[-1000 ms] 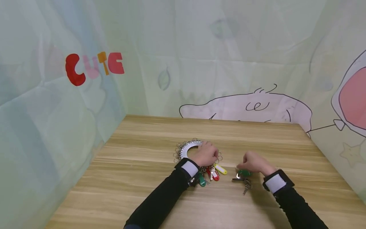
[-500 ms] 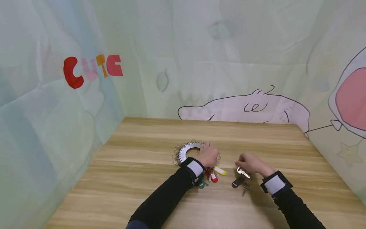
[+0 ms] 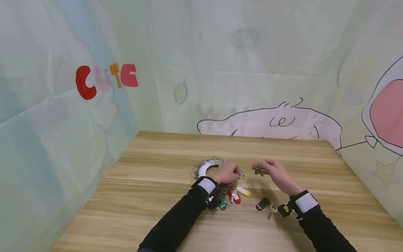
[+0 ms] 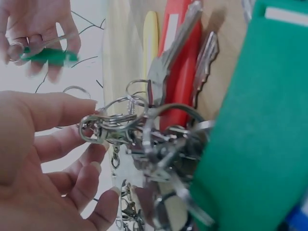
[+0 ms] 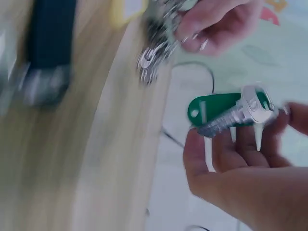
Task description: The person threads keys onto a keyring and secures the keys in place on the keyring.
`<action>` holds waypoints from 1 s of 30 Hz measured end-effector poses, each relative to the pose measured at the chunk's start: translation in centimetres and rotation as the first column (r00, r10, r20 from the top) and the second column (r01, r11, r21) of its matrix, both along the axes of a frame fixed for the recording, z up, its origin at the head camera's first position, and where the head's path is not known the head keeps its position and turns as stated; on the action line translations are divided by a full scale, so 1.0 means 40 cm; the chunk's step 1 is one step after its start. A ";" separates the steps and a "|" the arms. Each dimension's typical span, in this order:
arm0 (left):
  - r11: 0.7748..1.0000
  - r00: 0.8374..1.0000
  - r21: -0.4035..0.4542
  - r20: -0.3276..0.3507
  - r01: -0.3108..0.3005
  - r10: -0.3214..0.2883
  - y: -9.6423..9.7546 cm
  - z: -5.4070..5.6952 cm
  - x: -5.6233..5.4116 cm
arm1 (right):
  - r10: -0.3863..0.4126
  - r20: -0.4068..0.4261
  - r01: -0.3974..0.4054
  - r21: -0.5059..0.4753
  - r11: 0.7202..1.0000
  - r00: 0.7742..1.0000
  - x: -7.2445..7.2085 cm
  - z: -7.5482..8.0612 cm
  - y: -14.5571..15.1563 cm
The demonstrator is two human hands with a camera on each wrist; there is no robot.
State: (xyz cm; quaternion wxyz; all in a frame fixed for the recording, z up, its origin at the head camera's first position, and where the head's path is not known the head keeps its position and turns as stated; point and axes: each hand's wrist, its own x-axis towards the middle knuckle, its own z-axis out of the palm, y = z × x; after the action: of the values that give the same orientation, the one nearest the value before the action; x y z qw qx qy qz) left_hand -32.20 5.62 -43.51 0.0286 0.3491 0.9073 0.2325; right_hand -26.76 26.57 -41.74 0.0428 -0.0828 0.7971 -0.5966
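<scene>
Left hand (image 3: 227, 172): fingertips pinched on a metal clip (image 4: 102, 126), right side of the white hoop (image 3: 203, 169). Right hand (image 3: 279, 176): fingertips clamped on a green tag (image 5: 215, 105) with key (image 5: 225, 121), raised over the table (image 3: 126, 196), apart from the hoop. Sound handling, by judgement, called for a steady clip and the tag's ring kept clear of fingers.

The green tag (image 5: 216, 102) (key (image 5: 233, 119) alongside) has moved away from the black fob (image 3: 262, 204).

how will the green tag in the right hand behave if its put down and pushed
The green tag looks flat, so it would probably slide rather than roll. Its straight edges suggest it's fairly stiff. The metal key lying across it may shift separately.
</scene>
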 end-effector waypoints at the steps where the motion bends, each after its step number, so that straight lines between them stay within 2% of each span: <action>1: 0.999 1.000 0.034 0.015 0.006 -0.007 -0.004 0.000 0.001 | 0.007 0.026 -0.005 -0.081 0.997 1.000 -0.002 0.000 -0.004; 4: 0.992 0.997 0.122 0.074 0.011 -0.020 -0.013 -0.001 0.004 | 0.037 0.107 -0.008 -0.260 0.966 0.994 -0.008 -0.001 -0.018; 7: 0.984 0.994 0.180 0.109 0.009 -0.029 -0.018 -0.004 0.005 | 0.040 0.182 0.018 -0.307 0.952 0.982 -0.015 -0.007 -0.035; 11: 0.971 0.992 0.238 0.114 0.027 -0.055 -0.023 -0.006 0.005 | 0.029 0.193 0.009 -0.192 0.981 0.981 -0.027 -0.022 -0.056; 14: 0.964 0.992 0.261 0.101 0.049 -0.078 -0.027 -0.005 0.002 | 0.008 0.137 -0.003 -0.039 0.999 0.991 -0.034 -0.028 -0.072; 16: 0.963 0.993 0.261 0.077 0.069 -0.092 -0.029 -0.006 0.000 | -0.014 0.093 0.008 0.070 0.997 0.996 -0.037 -0.028 -0.082; 20: 0.966 0.996 0.243 0.012 0.085 -0.091 -0.030 -0.002 0.002 | 0.000 -0.009 0.002 0.237 0.972 1.000 -0.039 -0.029 -0.103; 25: 0.968 0.999 0.246 -0.028 0.047 -0.041 -0.028 0.001 0.010 | 0.072 -0.081 -0.048 0.271 0.961 0.994 -0.041 -0.036 -0.116; 30: 0.965 1.000 0.263 0.028 -0.016 0.009 -0.029 -0.005 0.010 | 0.091 -0.095 -0.063 0.259 0.964 0.991 -0.040 -0.040 -0.119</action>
State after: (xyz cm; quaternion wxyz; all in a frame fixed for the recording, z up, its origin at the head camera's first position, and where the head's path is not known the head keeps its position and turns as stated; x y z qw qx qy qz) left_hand -31.81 4.45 -43.70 -0.0073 0.3410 0.8701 0.3557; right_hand -28.36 21.80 -43.34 0.0340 -0.1391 0.8646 -0.4817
